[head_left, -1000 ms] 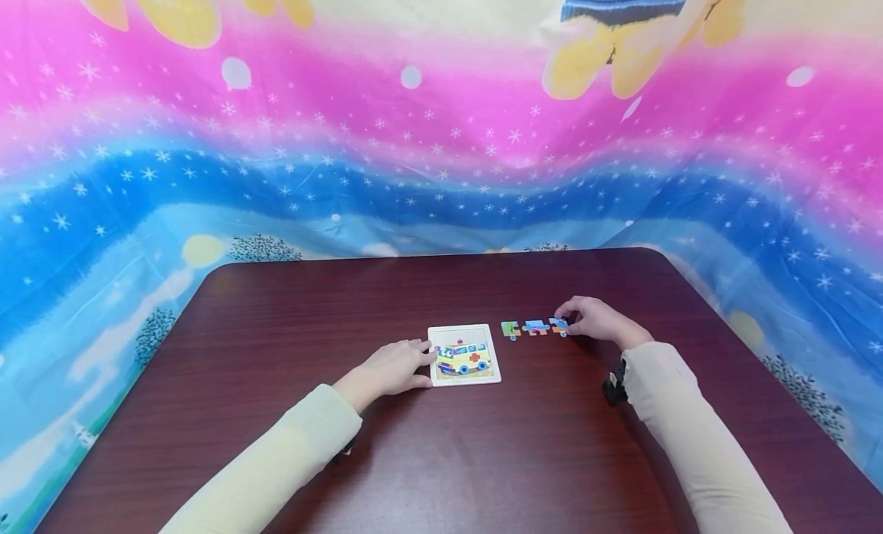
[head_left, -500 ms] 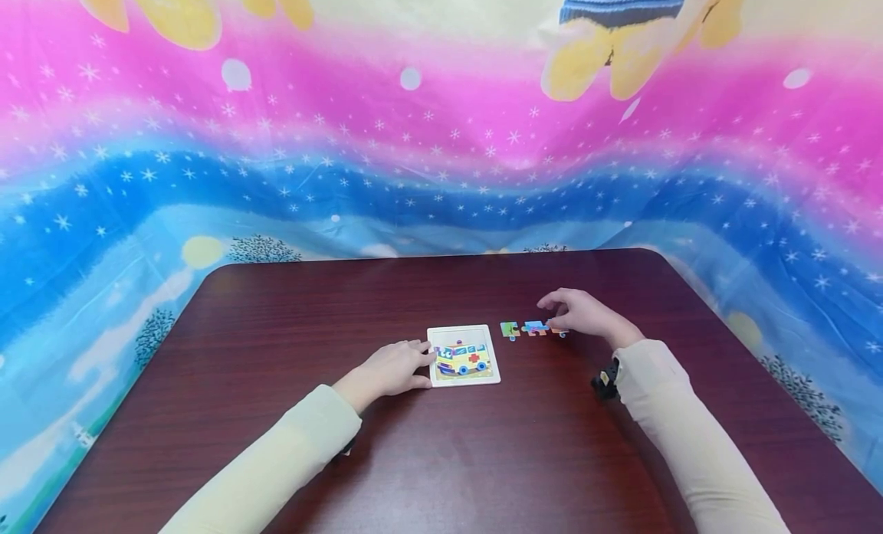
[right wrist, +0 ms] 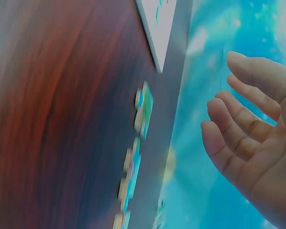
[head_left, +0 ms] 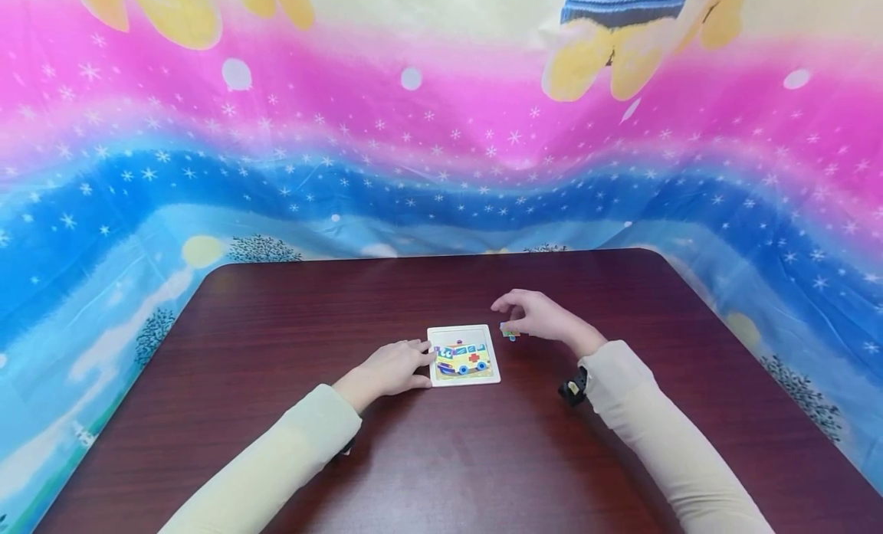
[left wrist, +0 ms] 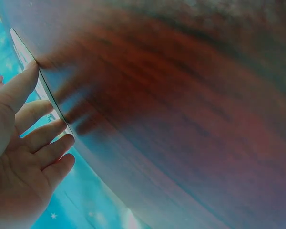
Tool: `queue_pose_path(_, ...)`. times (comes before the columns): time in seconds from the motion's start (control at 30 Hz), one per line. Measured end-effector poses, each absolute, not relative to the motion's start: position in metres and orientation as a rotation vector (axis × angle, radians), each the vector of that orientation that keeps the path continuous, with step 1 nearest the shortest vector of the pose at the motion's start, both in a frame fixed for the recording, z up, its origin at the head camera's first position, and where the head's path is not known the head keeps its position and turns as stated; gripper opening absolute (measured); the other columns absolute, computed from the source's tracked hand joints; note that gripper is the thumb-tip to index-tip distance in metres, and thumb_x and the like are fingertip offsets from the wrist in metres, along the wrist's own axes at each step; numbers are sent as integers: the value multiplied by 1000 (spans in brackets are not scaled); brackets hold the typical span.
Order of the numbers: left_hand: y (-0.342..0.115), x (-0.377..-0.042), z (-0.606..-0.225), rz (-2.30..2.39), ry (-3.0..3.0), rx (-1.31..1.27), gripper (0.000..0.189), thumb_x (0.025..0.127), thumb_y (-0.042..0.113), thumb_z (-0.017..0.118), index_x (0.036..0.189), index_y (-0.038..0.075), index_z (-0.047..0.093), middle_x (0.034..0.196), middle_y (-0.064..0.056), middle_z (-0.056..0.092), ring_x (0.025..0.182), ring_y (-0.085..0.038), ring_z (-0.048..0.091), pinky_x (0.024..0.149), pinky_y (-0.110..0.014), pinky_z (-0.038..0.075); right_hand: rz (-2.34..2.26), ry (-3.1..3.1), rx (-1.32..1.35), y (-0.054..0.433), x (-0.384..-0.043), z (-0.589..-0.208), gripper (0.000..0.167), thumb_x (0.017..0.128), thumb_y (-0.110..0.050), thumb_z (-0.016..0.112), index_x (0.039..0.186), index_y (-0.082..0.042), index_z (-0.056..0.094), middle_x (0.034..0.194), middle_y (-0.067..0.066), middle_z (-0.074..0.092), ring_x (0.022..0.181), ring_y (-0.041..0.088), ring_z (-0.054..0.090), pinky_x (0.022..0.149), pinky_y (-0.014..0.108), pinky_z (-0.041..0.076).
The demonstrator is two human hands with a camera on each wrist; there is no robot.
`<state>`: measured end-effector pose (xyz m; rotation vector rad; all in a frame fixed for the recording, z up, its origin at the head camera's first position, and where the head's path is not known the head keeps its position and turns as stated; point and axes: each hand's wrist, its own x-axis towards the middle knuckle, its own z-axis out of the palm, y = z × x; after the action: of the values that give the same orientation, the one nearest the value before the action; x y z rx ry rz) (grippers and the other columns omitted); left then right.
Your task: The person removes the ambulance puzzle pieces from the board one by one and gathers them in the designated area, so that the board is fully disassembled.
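The step in hand appears to be choosing among loose jigsaw pieces (right wrist: 132,174) beneath the right hand (head_left: 543,317), digits parted, holding nothing; the next move likely calls for pinching the green piece (right wrist: 148,106); the left hand (head_left: 388,367), fingers spread, touches the ambulance puzzle tray (head_left: 467,381) between both hands, upper strip apparently unfilled.

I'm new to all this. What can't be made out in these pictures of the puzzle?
Head view: the right hand hides the middle piece and the last piece, and covers part of the green piece.
Right wrist view: the bottom edge cuts off the last piece, the top edge most of the puzzle frame.
Left wrist view: the frame lies nearly edge-on, partly behind the left hand, so its ambulance picture is unreadable.
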<state>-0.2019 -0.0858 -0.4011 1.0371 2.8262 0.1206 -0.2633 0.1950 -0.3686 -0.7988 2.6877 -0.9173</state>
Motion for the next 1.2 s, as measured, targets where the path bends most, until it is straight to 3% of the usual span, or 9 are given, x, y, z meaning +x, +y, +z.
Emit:
queue_pose_path(0.27, -86, -202, -401, 135, 2821, 1036, 52, 87, 37, 62, 130, 9, 53, 136, -13, 45, 126, -28, 40, 100, -40, 35, -764, 2684, -981, 160, -255, -376, 33, 82, -10, 69, 114, -5, 63, 106, 7, 60, 80, 14, 55, 68, 27, 48)
queue_pose_path(0.57, -87, -202, -401, 171, 2825, 1038, 52, 87, 37, 62, 129, 7, 55, 135, -14, 46, 124, -29, 42, 98, -41, 37, -666, 2597, -1067, 126, -247, -384, 34, 82, -12, 70, 114, -4, 63, 104, 5, 59, 75, 11, 55, 65, 24, 48)
queue_pose_path(0.7, -88, -202, -401, 176, 2832, 1057, 53, 87, 37, 63, 129, 7, 54, 134, -15, 47, 123, -30, 43, 97, -42, 38, -620, 2602, -1105, 116, -245, -388, 33, 80, -11, 71, 111, -4, 64, 100, 5, 59, 73, 12, 54, 67, 25, 47)
queue_pose_path(0.9, -88, -201, -401, 177, 2835, 1059, 55, 87, 37, 62, 130, 4, 53, 134, -15, 47, 123, -30, 43, 97, -41, 38, -547, 2635, -1058, 109, -244, -394, 32, 79, -15, 73, 109, -7, 65, 98, 1, 58, 85, 14, 54, 77, 30, 46)
queue_pose_path(1.2, -88, -202, -402, 149, 2853, 1086, 54, 86, 37, 63, 128, 4, 55, 132, -16, 49, 121, -30, 45, 96, -41, 39, -463, 2683, -1056, 106, -246, -399, 28, 77, -16, 75, 102, -8, 66, 93, -1, 55, 82, 12, 52, 76, 30, 46)
